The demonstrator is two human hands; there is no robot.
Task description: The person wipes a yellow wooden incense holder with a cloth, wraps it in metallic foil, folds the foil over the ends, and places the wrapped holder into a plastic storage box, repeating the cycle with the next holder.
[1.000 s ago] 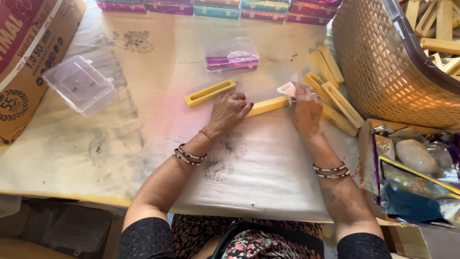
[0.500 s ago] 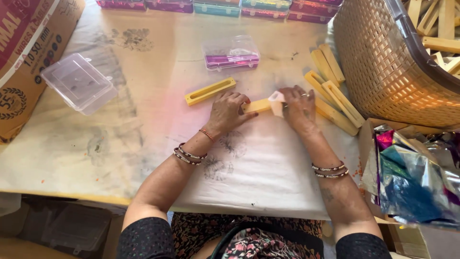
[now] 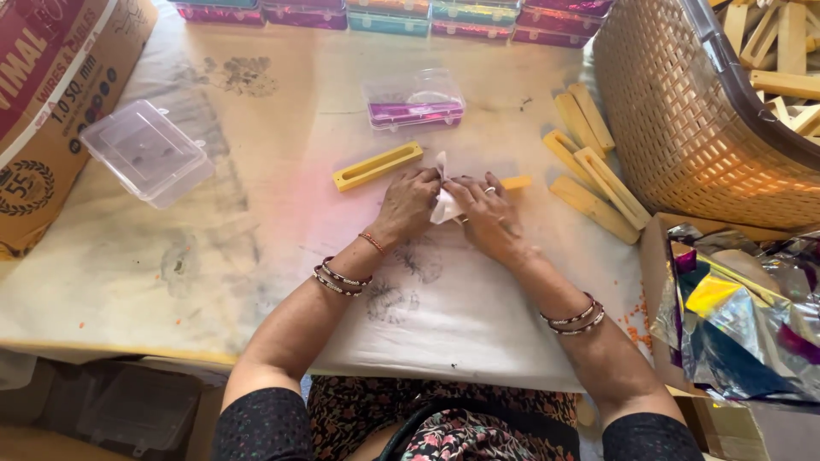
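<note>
Cloth-covered and ink-stained, the table [image 3: 256, 248] carries the whole work area; a woven basket [image 3: 683, 128] of yellow pieces stands at the far right, and a row of coloured boxes [image 3: 384, 13] lines the far edge.

1. Work item. I see a yellow strip [image 3: 516, 182] lying flat near the table centre, mostly covered by both hands; only its right end shows. A white tissue [image 3: 444, 203] is folded over its middle, between the hands.

2. Hand state. My left hand [image 3: 408, 205] is curled, fingertips pressing down on the tissue's left side. My right hand [image 3: 487, 213] lies palm-down with fingers bent over the tissue and strip. Both pinch or press the wrap. I cannot tell how firmly.

3. Handling judgement. The strip looks stiff, light and smooth, probably moulded, so it should not bend but may slide on the cloth. The tissue is thin, soft and easily torn. I judge the best hold to be across the strip's long edges, near the middle, with the tissue trapped under the fingertips.

4. Change from earlier frames. A second ago the hands were apart along the strip, with the tissue at its right end. They have since closed together, and the tissue now sits nearer the middle.

5. Surroundings. A second yellow slotted strip [image 3: 377, 166] lies just left of the hands, and a clear lidded box [image 3: 413, 102] beyond. More yellow strips [image 3: 594, 175] lie to the right.
</note>
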